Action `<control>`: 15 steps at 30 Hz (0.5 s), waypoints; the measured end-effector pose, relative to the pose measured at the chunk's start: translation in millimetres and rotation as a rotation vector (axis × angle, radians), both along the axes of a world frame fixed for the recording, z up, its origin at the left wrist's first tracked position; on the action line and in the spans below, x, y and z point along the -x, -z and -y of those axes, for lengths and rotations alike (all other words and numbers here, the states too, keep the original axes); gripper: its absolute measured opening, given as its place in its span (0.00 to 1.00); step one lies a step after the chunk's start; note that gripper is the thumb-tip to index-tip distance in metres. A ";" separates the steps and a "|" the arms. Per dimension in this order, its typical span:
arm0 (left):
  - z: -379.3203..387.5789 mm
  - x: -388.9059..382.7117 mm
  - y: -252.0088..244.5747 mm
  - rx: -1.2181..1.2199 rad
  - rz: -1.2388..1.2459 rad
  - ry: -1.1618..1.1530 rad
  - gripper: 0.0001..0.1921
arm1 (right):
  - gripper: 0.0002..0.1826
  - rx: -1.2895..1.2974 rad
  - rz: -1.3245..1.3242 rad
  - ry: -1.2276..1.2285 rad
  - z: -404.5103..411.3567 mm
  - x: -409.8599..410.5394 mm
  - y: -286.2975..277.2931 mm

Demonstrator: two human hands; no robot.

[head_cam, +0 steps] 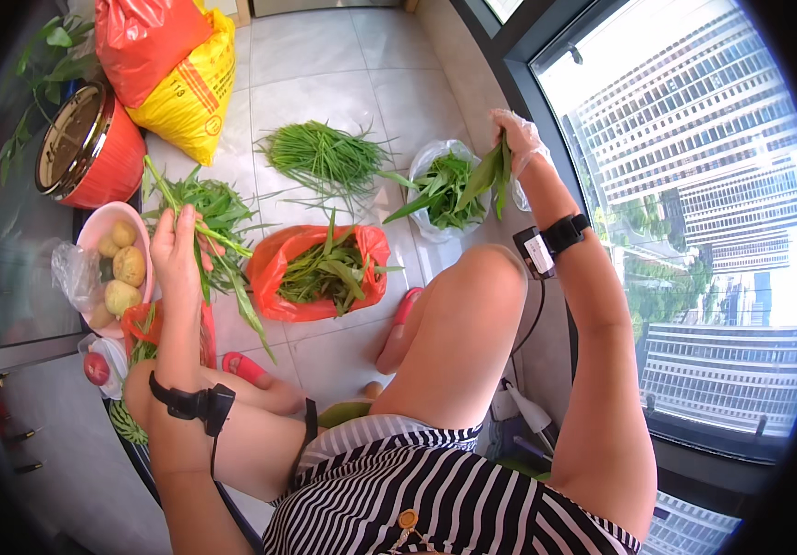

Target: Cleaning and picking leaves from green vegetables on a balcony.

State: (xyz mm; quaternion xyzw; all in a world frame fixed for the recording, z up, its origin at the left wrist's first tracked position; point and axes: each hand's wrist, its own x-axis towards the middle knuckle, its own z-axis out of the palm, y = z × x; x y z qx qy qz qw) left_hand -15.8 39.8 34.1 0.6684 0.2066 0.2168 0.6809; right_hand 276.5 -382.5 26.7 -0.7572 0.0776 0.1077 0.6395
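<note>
My left hand (178, 243) grips a long green stalk (161, 183) of a leafy vegetable, probably water spinach, above a loose pile of the same greens (222, 201) on the floor. My right hand (515, 135), with thin clear plastic around its wrist and back, is raised near the window and closed on several green leaves (487, 179). Below and left of these leaves, a translucent white plastic bag (427, 225) stands with picked leaves (448, 191) inside. Between my hands, nearer my feet, an orange-red plastic bag (265, 277) lies open around leafy stems (326, 277).
Long thin greens like chives (322, 154) lie on the tiles. Left are a pink basin (147, 257) of potatoes (128, 266), a red plant pot (111, 156) and filled red (149, 35) and yellow (187, 97) sacks. A glass window (690, 173) borders the right.
</note>
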 end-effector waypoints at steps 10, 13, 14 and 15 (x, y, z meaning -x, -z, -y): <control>2.8 -5.9 23.0 -0.039 -0.196 -0.033 0.12 | 0.17 0.521 0.089 -0.127 47.3 -64.8 158.9; 10.8 -18.0 35.6 -0.034 -0.209 -0.004 0.12 | 0.18 0.662 0.224 -0.249 72.1 -74.6 186.0; 5.5 -11.2 33.1 -0.051 -0.240 -0.032 0.11 | 0.19 0.686 0.108 -0.223 43.3 -64.3 181.0; 0.0 -2.5 26.9 -0.073 -0.257 -0.055 0.11 | 0.19 0.724 -0.001 -0.169 13.8 -49.6 163.9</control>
